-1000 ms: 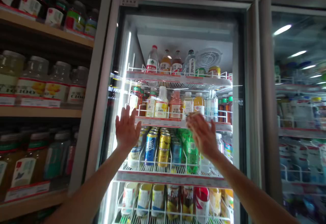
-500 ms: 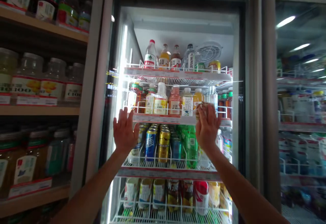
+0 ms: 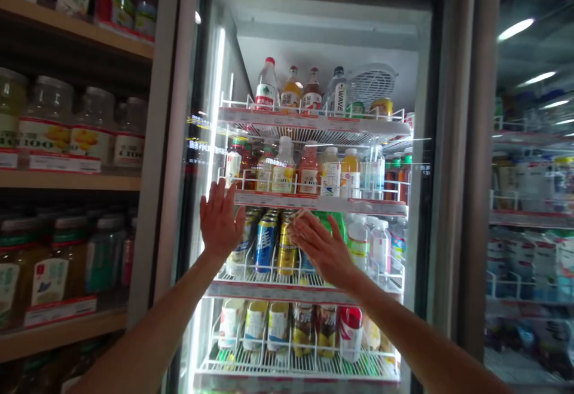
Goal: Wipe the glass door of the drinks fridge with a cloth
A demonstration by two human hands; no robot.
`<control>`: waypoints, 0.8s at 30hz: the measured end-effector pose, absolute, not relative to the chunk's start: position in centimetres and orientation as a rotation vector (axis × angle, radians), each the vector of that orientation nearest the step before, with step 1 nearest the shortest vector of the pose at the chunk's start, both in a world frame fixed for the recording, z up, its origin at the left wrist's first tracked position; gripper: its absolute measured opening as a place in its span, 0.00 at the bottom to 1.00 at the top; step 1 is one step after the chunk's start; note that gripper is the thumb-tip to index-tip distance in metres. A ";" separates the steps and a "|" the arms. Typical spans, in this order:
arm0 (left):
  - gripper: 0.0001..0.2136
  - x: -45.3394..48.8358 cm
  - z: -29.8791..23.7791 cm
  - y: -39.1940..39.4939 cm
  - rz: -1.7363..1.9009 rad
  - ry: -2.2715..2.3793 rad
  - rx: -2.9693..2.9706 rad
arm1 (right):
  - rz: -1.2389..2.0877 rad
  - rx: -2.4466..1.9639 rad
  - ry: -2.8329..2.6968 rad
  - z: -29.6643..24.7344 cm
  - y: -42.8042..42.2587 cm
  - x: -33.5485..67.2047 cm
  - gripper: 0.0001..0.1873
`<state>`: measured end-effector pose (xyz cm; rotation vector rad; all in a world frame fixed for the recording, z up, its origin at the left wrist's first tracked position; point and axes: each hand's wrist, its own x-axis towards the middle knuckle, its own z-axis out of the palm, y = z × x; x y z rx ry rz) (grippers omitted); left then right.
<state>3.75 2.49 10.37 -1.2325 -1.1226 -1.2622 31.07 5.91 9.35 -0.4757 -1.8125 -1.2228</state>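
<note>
My left hand [image 3: 219,219] lies flat on the glass door [image 3: 314,17] of a drinks fridge, fingers stretched upward, holding nothing. Lower on the same pane, my right hand [image 3: 321,246] presses a cloth [image 3: 296,216] to the glass. Only a pale edge of that cloth shows past the fingertips; the palm hides the remainder. Behind the glass near this hand are a gold can [image 3: 287,247], a blue can [image 3: 265,241] and a green bottle [image 3: 339,224], partly covered by my fingers.
Wire shelves [image 3: 305,289] inside the fridge carry several bottles and cans. Wooden shelves [image 3: 76,174] with bottled drinks stand at the left. A metal frame [image 3: 461,161] separates this door from another glass-fronted fridge [image 3: 529,220] at the right.
My right hand has swept left and somewhat down across the glass with the cloth, its fingers now pointing left. The left hand stays at the same place. The view has shifted slightly.
</note>
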 end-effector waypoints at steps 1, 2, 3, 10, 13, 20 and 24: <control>0.25 3.8 10.4 2.5 -1.262 -1.122 -1.234 | -1.222 -0.482 -1.812 9.0 6.0 31.9 0.32; 0.25 3.8 10.4 2.5 -1.260 -1.120 -1.235 | -1.189 -0.535 -1.747 8.9 6.2 32.9 0.31; 0.25 3.9 10.4 2.5 -1.258 -1.120 -1.236 | -1.132 -0.616 -1.633 9.0 6.4 33.9 0.31; 0.25 3.9 9.4 2.0 -1.292 -1.179 -1.287 | -1.108 -0.604 -1.707 6.8 6.0 34.1 0.33; 0.25 3.5 8.6 1.6 -1.237 -1.179 -1.315 | -1.191 -0.514 -1.885 7.1 5.4 33.2 0.33; 0.25 3.3 7.5 1.4 -1.216 -1.193 -1.274 | -1.110 -0.614 -1.635 9.2 5.9 32.9 0.31; 0.25 3.1 7.2 1.3 -1.208 -1.214 -1.307 | -1.265 -0.376 -1.941 7.7 5.2 31.3 0.28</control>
